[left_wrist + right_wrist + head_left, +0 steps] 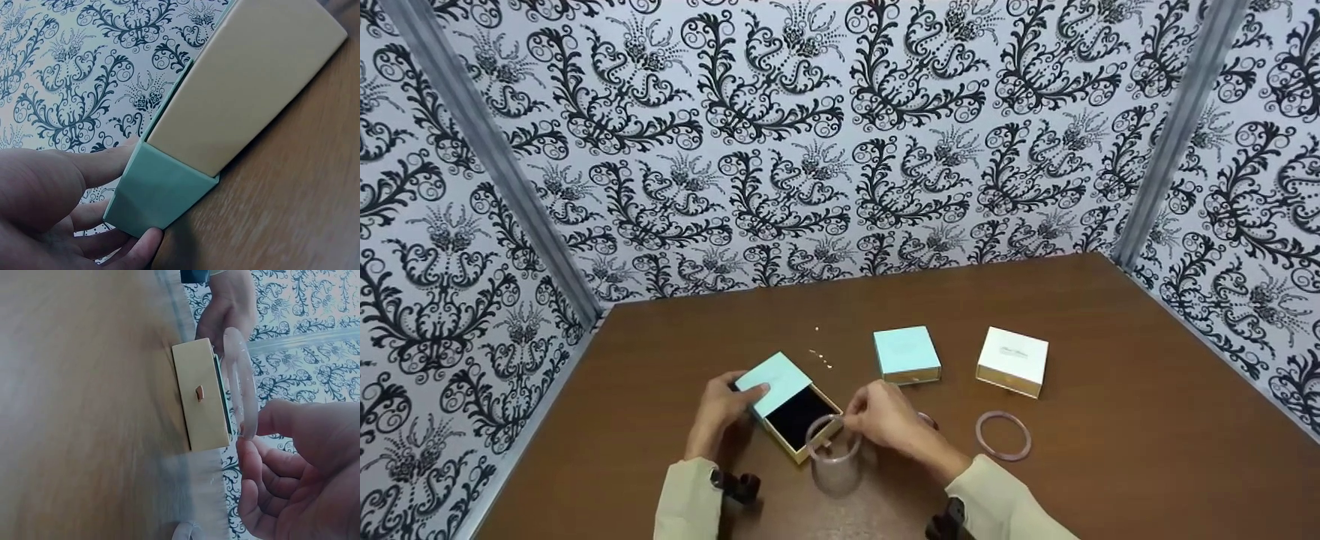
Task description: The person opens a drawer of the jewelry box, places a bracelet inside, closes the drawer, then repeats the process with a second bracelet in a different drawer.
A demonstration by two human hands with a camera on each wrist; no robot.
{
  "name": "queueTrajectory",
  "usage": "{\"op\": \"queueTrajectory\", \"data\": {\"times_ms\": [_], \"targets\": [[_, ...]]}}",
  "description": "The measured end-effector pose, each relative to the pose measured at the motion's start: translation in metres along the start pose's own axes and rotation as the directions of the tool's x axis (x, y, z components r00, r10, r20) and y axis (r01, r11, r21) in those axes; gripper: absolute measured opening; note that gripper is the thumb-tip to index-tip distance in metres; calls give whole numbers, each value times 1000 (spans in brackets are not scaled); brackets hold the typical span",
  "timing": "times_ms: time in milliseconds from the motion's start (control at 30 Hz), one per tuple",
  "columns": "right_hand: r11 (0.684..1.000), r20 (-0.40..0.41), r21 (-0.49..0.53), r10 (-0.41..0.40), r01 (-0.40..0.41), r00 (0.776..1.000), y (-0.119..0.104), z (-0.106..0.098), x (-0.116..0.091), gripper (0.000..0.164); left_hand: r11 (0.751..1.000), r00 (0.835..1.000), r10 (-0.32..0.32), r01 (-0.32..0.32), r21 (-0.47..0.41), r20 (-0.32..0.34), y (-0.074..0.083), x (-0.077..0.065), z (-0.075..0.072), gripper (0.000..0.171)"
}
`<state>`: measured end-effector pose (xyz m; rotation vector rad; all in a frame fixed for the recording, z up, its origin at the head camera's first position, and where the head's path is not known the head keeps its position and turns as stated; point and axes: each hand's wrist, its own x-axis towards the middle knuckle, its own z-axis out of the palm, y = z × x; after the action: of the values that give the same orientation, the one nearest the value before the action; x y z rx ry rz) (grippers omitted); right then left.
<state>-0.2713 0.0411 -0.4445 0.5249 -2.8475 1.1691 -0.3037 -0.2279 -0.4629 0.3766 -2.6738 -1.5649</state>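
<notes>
A mint-green drawer-style jewelry box [781, 381] stands partly pulled out, showing the black lining [797, 420] of its tray. My left hand [718, 409] grips the green sleeve at its far-left end, thumb on top. In the left wrist view the fingers [104, 244] hold that sleeve [160, 188] at its sides. Between thumb and fingertips my right hand [885, 416] pinches a translucent pale bangle [247, 377]. The bangle hangs upright near the tray's gold front [197, 422], which has a small tab, and overlaps it in the head view.
Farther back stand a closed mint box [905, 349] and a white box [1014, 352]. A pale purple bangle [1011, 456] lies on the table [1110, 420] at right. Another bangle [928, 421] is mostly hidden behind my right hand. Several pale specks [821, 358] lie beyond the opened box.
</notes>
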Motion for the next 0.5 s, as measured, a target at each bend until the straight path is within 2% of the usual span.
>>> {"op": "queueTrajectory", "data": {"times_ms": [333,500], "targets": [[998,-19,36,57,-56,998,-8,0,13,12,1000,1000,-4,4,-5,7,1,-1,2,56],[1000,-34,1,-11,11,999,-11,3,20,10,1000,1000,17,-17,-25,6,0,0,2,55]]}}
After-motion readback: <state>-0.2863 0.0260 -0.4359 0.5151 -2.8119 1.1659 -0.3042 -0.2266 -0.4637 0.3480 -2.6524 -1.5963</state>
